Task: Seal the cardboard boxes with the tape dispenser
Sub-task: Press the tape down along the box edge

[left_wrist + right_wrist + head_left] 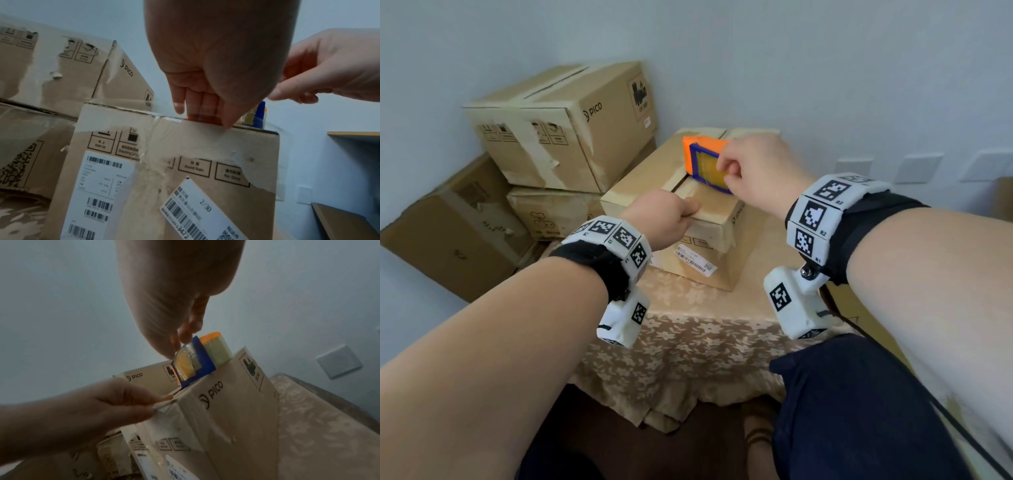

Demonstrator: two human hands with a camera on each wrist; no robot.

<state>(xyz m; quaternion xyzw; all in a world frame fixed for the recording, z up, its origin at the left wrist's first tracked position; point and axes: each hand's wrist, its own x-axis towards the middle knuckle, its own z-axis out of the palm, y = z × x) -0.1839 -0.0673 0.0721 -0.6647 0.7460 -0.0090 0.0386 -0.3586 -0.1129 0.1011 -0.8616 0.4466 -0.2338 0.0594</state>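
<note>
Orange-and-blue plastic tape dispenser (705, 162) sits on the brown cardboard box (650, 178) atop the surface; right hand (753, 171) grip pinches it; left hand (664, 217) grip clamps the near top edge; centre seam appears untaped; sealing barely begun.

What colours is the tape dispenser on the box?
The tape dispenser is orange with a blue frame; the head view shows it best.
</note>
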